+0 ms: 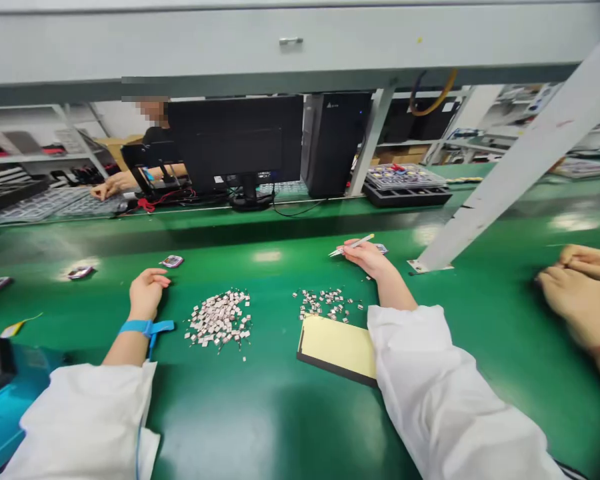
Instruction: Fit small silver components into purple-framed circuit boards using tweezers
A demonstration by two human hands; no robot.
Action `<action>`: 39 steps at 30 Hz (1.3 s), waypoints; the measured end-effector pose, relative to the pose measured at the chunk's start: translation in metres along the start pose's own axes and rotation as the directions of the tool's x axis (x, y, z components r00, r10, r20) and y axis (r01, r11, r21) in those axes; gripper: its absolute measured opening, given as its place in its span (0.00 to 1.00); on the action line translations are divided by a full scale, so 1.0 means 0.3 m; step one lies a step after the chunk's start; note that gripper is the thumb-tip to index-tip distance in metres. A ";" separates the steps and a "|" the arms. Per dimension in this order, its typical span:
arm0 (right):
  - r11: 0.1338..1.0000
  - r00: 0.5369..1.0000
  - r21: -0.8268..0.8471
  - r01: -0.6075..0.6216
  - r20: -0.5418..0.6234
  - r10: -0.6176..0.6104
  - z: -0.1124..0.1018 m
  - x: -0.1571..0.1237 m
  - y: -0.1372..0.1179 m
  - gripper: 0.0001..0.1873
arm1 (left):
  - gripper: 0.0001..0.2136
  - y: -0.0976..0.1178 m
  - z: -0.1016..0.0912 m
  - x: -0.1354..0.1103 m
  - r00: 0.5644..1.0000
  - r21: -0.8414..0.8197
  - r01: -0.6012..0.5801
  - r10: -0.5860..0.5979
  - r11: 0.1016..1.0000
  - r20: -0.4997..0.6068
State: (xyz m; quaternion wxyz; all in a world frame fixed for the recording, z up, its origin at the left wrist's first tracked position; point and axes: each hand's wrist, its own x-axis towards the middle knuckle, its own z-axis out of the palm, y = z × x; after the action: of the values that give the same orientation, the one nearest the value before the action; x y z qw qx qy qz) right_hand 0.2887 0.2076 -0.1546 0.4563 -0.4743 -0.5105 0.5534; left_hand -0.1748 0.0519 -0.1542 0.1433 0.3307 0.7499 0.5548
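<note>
My left hand (147,292), with a blue wrist strap (143,327) below it, rests over the green table with its fingers loosely stretched to the right and nothing visible in them. Just beyond its fingertips lies a small round-cornered device (172,261). Tweezers (364,240) are held in my right hand (364,257), their tips pointing left. Partly hidden behind that hand is another small device (381,249). Between my arms are a dense pile of small pale parts with short leads (219,317) and a looser scatter of similar parts (325,303).
A yellow pad on a dark base (337,343) touches my right sleeve. More devices (81,272) lie at the left, near a teal machine (10,407). A slanted white post (500,160) stands at right, beside another person's hands (580,287). A monitor (237,140) stands behind.
</note>
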 end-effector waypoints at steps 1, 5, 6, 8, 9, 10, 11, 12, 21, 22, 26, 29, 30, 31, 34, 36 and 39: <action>1.000 1.000 -0.022 0.011 -0.009 -0.011 -0.006 0.001 -0.016 0.06 | 0.06 0.004 0.000 -0.003 1.000 -0.010 0.006 -0.006 1.000 -0.004; 0.984 0.988 -0.170 0.061 -0.128 -0.083 -0.049 0.037 -0.119 0.12 | 0.15 0.016 -0.002 -0.011 1.000 -0.033 0.028 -0.028 0.999 -0.012; 0.973 0.983 -0.225 0.060 -0.158 -0.097 -0.064 0.051 -0.148 0.13 | 0.15 0.017 -0.003 -0.011 1.000 -0.036 0.028 -0.028 0.999 -0.007; 0.935 0.973 -0.353 0.032 -0.204 -0.111 -0.098 0.079 -0.196 0.15 | 0.16 0.015 -0.004 -0.008 1.000 -0.037 0.025 -0.024 0.999 0.006; 0.905 0.969 -0.424 0.009 -0.220 -0.112 -0.115 0.089 -0.211 0.15 | 0.16 0.011 -0.004 -0.006 1.000 -0.033 0.023 -0.023 0.999 0.009; 0.868 0.966 -0.497 -0.016 -0.230 -0.113 -0.131 0.094 -0.219 0.14 | 0.16 0.006 -0.004 -0.003 1.000 -0.027 0.021 -0.021 0.999 0.009; 0.822 0.966 -0.568 -0.038 -0.232 -0.115 -0.146 0.094 -0.219 0.13 | 0.16 0.001 -0.003 0.000 1.000 -0.017 0.018 -0.018 1.000 0.007; 0.771 0.968 -0.634 -0.053 -0.221 -0.116 -0.159 0.089 -0.212 0.13 | 0.15 -0.004 -0.003 0.002 1.000 -0.005 0.012 -0.012 1.000 0.002; 0.348 0.998 -0.937 0.015 -0.007 -0.063 -0.177 0.036 -0.109 0.07 | 0.13 0.182 0.007 -0.092 0.938 0.027 -0.286 0.286 0.958 -0.194; 0.325 0.997 -0.946 0.023 0.000 -0.072 -0.165 0.034 -0.119 0.06 | 0.13 0.228 0.020 -0.125 0.923 0.010 -0.347 0.343 0.938 -0.174; 0.304 0.987 -0.947 0.102 0.059 -0.147 -0.061 -0.045 -0.163 0.10 | 0.11 0.354 0.115 -0.326 0.834 -0.082 -0.535 0.541 0.841 0.108; 0.347 0.962 -0.901 0.259 0.208 -0.176 0.072 -0.212 -0.170 0.15 | 0.14 0.356 0.184 -0.497 0.655 -0.199 -0.608 0.627 0.768 0.422; 0.379 0.939 -0.861 0.340 0.290 -0.185 0.117 -0.281 -0.167 0.17 | 0.17 0.347 0.197 -0.543 0.537 -0.262 -0.641 0.666 0.721 0.519; 0.440 0.883 -0.766 0.470 0.405 -0.237 0.159 -0.349 -0.163 0.19 | 0.20 0.335 0.204 -0.580 0.421 -0.326 -0.657 0.689 0.680 0.589; 0.506 0.758 -0.570 0.647 0.556 -0.342 0.251 -0.520 -0.157 0.16 | 0.26 0.312 0.197 -0.642 0.253 -0.448 -0.620 0.705 0.644 0.663; 0.494 0.723 -0.535 0.685 0.580 -0.375 0.283 -0.587 -0.163 0.17 | 0.24 0.314 0.182 -0.654 0.296 -0.475 -0.575 0.711 0.666 0.638; 0.498 0.716 -0.525 0.690 0.597 -0.363 0.308 -0.634 -0.195 0.19 | 0.19 0.340 0.155 -0.656 0.363 -0.492 -0.552 0.725 0.673 0.586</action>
State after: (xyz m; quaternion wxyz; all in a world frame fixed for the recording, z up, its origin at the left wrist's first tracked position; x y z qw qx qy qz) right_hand 0.2237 0.0110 -0.0824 0.2643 -0.3008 -0.8892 0.2212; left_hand 0.0324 -0.0257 -0.1055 0.2423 0.7743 0.3675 0.4546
